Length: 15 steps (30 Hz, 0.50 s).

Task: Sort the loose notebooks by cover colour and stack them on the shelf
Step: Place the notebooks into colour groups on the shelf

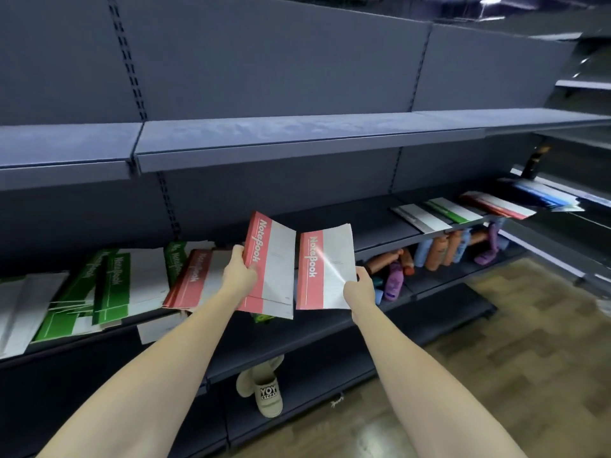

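Left hand (238, 276) pinches one red notebook (271, 266) by its spine edge, above the red stack (191, 282) on the shelf (297, 328); right hand (362, 285) pinches a second red notebook (325, 269) at its lower corner. Corner grip looks thin from my end: that limp cover could sag and slip out, or land skewed across the green pile (109, 285).

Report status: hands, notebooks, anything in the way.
Left hand grips one red notebook; right hand pinches another red notebook. Both off the shelf. Red pile left; path open.
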### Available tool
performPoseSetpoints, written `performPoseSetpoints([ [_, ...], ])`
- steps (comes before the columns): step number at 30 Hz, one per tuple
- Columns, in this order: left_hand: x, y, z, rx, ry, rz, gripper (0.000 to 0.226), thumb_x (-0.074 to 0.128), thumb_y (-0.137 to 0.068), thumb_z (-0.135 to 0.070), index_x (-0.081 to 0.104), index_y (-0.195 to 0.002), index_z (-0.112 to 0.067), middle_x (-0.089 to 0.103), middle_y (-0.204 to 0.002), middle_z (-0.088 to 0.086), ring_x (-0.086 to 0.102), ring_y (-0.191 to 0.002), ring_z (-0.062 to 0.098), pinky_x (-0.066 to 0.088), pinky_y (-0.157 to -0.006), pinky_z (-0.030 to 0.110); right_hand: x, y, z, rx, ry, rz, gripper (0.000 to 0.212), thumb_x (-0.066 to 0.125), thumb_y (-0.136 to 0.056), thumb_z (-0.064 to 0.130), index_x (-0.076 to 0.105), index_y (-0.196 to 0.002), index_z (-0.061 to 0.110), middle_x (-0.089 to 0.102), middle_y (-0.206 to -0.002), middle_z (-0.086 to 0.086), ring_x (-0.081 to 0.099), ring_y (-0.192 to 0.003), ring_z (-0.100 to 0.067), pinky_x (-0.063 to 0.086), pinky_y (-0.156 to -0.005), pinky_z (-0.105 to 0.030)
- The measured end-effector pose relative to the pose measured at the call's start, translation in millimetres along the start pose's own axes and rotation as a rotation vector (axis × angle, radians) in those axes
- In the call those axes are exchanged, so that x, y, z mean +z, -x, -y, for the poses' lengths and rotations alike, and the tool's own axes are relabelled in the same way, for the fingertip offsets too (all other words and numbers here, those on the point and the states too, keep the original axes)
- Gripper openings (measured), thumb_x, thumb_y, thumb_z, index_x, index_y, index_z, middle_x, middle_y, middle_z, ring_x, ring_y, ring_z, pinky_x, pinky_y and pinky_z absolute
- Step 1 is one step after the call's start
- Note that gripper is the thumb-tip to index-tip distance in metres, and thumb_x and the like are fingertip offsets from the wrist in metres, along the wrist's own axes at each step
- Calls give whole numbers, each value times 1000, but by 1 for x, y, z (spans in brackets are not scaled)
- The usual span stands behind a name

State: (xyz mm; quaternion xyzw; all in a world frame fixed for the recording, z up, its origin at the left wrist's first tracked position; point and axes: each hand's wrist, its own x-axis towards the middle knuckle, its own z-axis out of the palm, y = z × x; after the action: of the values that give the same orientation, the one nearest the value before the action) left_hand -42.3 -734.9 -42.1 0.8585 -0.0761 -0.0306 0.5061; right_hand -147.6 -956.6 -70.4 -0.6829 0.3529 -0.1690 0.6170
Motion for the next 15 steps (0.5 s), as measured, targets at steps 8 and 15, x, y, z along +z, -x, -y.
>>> performPoseSetpoints([
  [8,108,15,-60,-3,69,116,19,55,-100,-26,45,-116,-20,61,-106,-1,63,-97,20,56,-87,47,-109,-30,-19,21,-91,-58,50,32,-84,-7,59,-117,18,63,-118,-7,58,-96,-23,46,-69,-26],
  [15,223,29,-115,23,54,179,14,52,-100,-23,46,-113,-21,60,-102,-3,63,-92,18,55,-81,41,-212,-71,-39,49,-87,-69,42,30,-91,-6,55,-114,16,63,-103,-3,57,-84,-14,48,-66,-25],
])
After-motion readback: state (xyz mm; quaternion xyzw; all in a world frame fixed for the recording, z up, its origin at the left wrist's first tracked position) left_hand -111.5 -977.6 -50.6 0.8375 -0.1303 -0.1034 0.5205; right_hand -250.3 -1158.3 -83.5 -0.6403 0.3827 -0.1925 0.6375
